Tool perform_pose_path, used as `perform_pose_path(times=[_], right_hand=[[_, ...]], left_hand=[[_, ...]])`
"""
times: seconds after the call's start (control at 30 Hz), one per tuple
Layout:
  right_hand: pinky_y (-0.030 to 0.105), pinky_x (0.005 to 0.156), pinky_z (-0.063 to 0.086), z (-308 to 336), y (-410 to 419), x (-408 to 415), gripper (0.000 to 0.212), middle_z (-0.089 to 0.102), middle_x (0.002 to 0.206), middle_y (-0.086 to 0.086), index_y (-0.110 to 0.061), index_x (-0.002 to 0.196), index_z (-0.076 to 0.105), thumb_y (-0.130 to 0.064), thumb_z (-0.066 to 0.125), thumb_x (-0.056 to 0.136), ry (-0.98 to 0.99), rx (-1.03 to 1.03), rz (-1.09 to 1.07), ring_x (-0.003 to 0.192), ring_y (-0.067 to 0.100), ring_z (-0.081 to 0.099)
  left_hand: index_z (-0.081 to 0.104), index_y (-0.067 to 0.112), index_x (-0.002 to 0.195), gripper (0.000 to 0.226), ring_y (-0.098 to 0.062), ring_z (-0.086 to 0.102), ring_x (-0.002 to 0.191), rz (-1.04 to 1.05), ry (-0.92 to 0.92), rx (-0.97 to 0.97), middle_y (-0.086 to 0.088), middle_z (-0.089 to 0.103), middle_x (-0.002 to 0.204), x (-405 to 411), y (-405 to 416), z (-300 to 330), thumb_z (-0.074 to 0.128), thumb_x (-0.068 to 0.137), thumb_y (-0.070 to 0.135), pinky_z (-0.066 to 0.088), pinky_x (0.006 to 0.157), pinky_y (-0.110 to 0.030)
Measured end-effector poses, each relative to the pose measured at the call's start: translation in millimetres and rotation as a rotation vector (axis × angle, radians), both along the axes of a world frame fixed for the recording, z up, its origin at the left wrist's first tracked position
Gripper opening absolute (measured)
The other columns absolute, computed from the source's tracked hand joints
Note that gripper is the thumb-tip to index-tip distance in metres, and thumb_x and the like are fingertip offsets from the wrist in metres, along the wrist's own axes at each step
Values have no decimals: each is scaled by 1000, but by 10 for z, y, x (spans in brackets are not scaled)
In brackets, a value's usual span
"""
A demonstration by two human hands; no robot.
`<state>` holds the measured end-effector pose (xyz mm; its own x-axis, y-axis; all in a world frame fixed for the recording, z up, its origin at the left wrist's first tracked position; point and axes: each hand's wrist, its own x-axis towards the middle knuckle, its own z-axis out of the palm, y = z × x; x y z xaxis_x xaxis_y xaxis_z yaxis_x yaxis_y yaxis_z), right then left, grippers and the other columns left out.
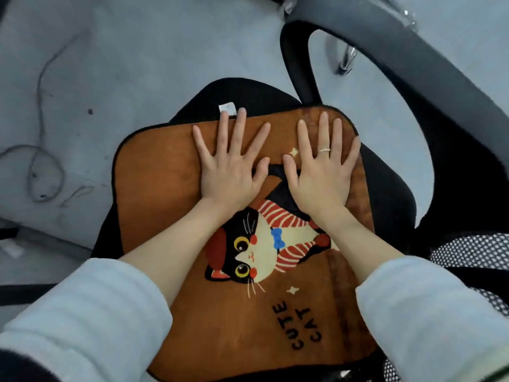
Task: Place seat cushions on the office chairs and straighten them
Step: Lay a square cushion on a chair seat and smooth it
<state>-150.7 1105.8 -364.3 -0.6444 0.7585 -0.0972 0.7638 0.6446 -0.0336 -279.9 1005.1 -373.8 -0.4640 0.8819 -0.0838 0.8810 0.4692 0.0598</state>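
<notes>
A brown seat cushion point(165, 188) with a black cat picture and the words "CUTE CAT" lies flat on the black seat point(248, 95) of an office chair. It sits slightly turned on the seat. My left hand point(231, 164) rests palm down on the cushion's far part, fingers spread. My right hand point(322, 172), wearing a ring, lies flat beside it nearer the far right corner. Neither hand grips anything. A white label point(227, 108) sticks out at the cushion's far edge.
The chair's black armrest point(413, 73) curves across the upper right. Its mesh backrest point(473, 252) shows at the right. Grey floor point(124, 51) with a thin loose cable point(41, 166) lies to the left. A chrome leg point(347, 59) stands beyond the armrest.
</notes>
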Motion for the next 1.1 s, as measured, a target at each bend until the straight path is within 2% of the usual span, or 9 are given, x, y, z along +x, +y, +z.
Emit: perform_pose_path(times=[0.17,0.27,0.33,0.53,0.67,0.73,0.83,0.97,1.1], right_hand=[[60,114,5,196,-123,34,61,17,158,11,-25,149,22,-52,27,95,4,-85,-52,146,33,12],[59,116,3,321,-315,249,61,12,159,9,-25,150,19,-49,29,96,33,-152,-249,147,29,7],[59,116,5,319,-431,428,61,12,159,12,-23,150,19,-48,28,95,4,-157,-288,147,31,7],[59,114,9,88,-555,544,61,19,156,17,-18,149,23,-47,27,95,-60,-19,-208,145,35,15],[62,113,6,226,-601,562,63,14,158,15,-22,150,20,-52,22,95,-100,-88,-184,146,36,11],[62,112,1,348,-734,534,61,12,159,11,-28,149,20,-55,20,95,-91,-162,-95,147,34,7],[62,113,7,414,-1147,519,55,18,158,7,-32,147,25,-51,26,96,-54,-220,57,147,30,13],[63,111,17,197,-1504,634,53,28,155,10,-27,146,33,-42,35,95,-95,-140,104,143,33,23],[62,112,10,16,-1567,685,54,26,155,10,-27,147,29,-41,32,95,-67,-68,117,143,34,23]], left_hand=[[2,35,148,57,-31,-2,146,1,-86,-75,-6,-1,159,2,-86,194,18,95,49,1,107,-71],[4,35,148,55,-29,-4,146,160,-161,-101,-1,-3,159,-104,-493,268,19,96,47,-2,107,-70],[5,35,148,55,-28,-4,146,250,-173,-120,-2,-3,159,-231,-841,262,17,96,48,1,110,-68],[7,33,149,57,-29,3,146,225,-101,-80,-4,4,159,-318,-1078,121,19,94,46,6,113,-61],[6,32,149,57,-29,0,146,228,-135,-89,-7,1,159,-259,-1163,181,22,95,43,1,111,-65],[3,34,148,57,-30,-4,146,202,-167,-99,-9,-2,159,-64,-1241,254,25,96,42,-2,110,-67],[2,36,148,58,-31,-1,146,90,-200,-133,-9,1,159,415,-1399,328,24,95,43,2,107,-71],[13,34,148,59,-32,8,145,46,-153,-171,-10,10,158,845,-1566,255,27,92,46,8,106,-71],[10,33,149,60,-32,9,145,70,-66,-151,-11,10,158,905,-1616,103,27,92,44,8,107,-71]])
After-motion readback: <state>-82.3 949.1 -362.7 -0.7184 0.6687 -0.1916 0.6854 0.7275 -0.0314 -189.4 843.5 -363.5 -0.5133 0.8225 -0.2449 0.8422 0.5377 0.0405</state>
